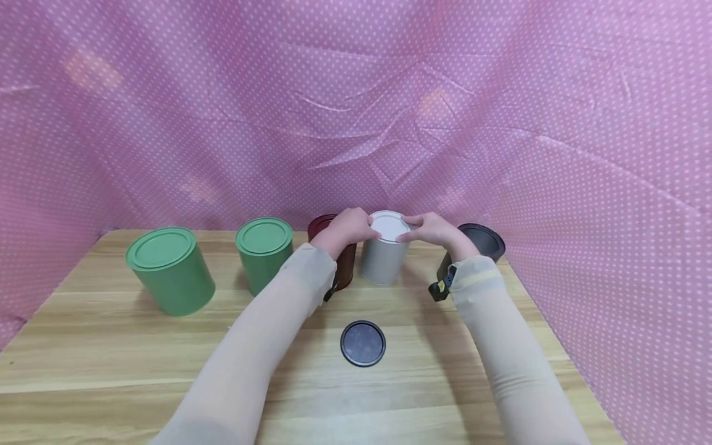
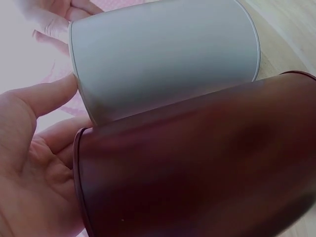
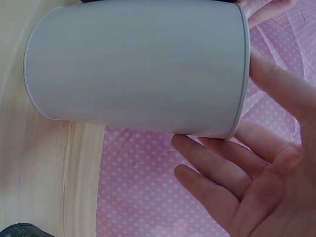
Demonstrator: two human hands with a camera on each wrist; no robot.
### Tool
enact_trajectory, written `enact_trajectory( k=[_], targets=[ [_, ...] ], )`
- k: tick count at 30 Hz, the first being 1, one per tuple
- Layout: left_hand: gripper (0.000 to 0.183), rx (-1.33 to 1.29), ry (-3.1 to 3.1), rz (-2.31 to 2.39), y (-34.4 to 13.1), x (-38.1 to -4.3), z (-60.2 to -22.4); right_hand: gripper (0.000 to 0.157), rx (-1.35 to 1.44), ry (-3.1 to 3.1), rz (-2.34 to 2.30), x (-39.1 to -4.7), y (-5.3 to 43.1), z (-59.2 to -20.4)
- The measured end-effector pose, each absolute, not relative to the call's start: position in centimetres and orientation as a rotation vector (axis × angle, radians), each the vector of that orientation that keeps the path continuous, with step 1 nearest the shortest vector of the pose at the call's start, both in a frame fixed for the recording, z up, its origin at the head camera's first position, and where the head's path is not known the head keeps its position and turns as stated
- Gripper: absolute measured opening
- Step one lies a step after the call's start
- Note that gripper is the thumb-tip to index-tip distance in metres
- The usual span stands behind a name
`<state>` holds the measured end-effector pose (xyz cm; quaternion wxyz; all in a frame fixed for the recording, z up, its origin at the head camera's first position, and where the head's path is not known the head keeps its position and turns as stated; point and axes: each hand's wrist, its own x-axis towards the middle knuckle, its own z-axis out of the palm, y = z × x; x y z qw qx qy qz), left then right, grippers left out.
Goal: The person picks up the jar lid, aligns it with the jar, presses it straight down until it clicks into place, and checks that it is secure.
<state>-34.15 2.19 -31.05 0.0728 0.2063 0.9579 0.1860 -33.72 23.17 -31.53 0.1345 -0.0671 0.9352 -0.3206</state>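
Note:
A white can (image 1: 382,262) with a white lid (image 1: 389,227) stands upright toward the back of the table. My left hand (image 1: 350,228) grips its top rim from the left, reaching over the dark red can (image 1: 346,269). In the left wrist view, the thumb of that hand touches the white can's (image 2: 163,54) rim. From the opposite side my right hand (image 1: 436,232) holds the same rim. The right wrist view shows the right thumb (image 3: 276,79) at the rim of the white can (image 3: 138,69), with fingers (image 3: 212,163) spread along its far side.
Two green cans, a wide one (image 1: 178,278) and a narrower one (image 1: 264,256), stand at the left with lids on. A black can (image 1: 483,242) is partly behind my right wrist. On the wooden table (image 1: 389,395) lies a round black lid (image 1: 363,343). Pink dotted cloth (image 1: 278,123) hangs around.

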Motion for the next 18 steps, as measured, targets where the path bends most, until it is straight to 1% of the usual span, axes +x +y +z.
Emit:
enact_trajectory(
  k=[13, 18],
  targets=[
    [0.040, 0.528, 2.896, 0.568, 3.0, -32.4, -30.9, 0.075, -0.237, 2.689, -0.949, -32.8, 23.8, -31.6],
    [0.039, 0.550, 2.906, 0.551, 3.5, -31.8, -31.1, 0.077, -0.211, 2.666, -0.999, -32.0, 24.6, -32.1]
  ],
)
